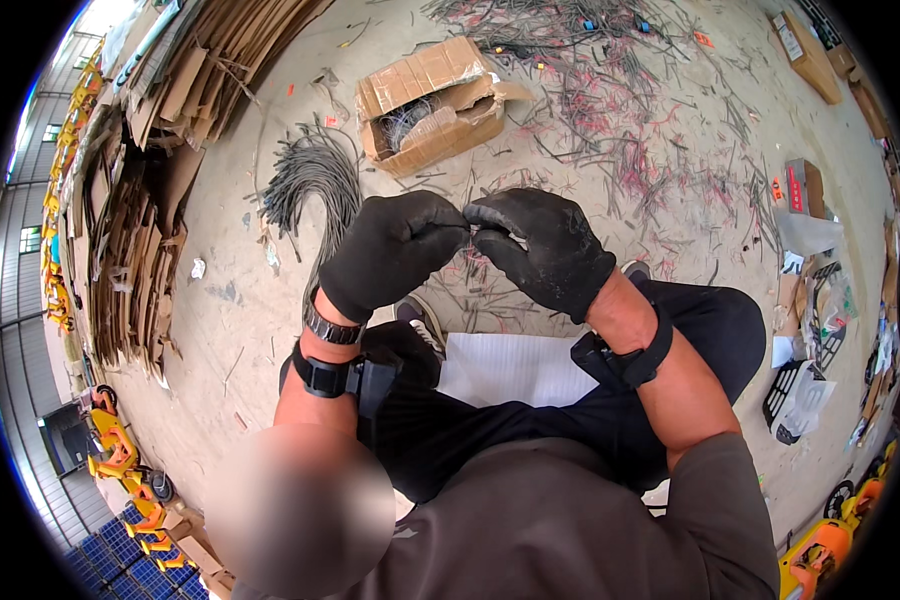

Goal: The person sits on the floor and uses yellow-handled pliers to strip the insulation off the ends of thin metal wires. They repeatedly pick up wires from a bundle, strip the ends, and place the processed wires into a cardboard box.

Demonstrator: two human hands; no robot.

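My left hand (pixel 399 251) and my right hand (pixel 544 249), both in black work gloves, meet almost fingertip to fingertip above the floor. The thumb and fingers of each are drawn together. Anything pinched between them is too small and dark to make out. Beside my left hand lies a long bundle of dark grey cables (pixel 330 180), fanned out at its far end; its near part passes out of sight behind my left wrist. Scattered grey and red wire scraps (pixel 637 161) cover the floor beyond my right hand.
A torn cardboard box (pixel 431 112) holding clear tangled material stands ahead. Flattened cardboard stacks (pixel 131 277) rise at left. A white sheet (pixel 517 367) lies between my legs. At right are a small carton (pixel 804 187) and plastic-wrapped parts (pixel 799 397). Yellow wheeled vehicles (pixel 821 551) stand behind.
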